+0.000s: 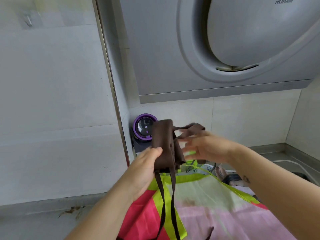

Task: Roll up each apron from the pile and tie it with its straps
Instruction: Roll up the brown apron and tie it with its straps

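Hood (173, 49) marked "ROBAM". Left hand (147, 163) grips the rolled brown apron (162, 142), held above the pile (199, 193) on the counter (43, 220). Right hand (202, 148) blurred at a strap (188, 129); its grip cannot be told.

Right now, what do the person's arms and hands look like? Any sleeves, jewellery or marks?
Both forearms are bare, no sleeves in view. The left hand and right hand are ungloved; no watch or bracelet shows. A small dark mark, perhaps a tattoo, sits on the right forearm. The right hand's fingers are too blurred for rings.
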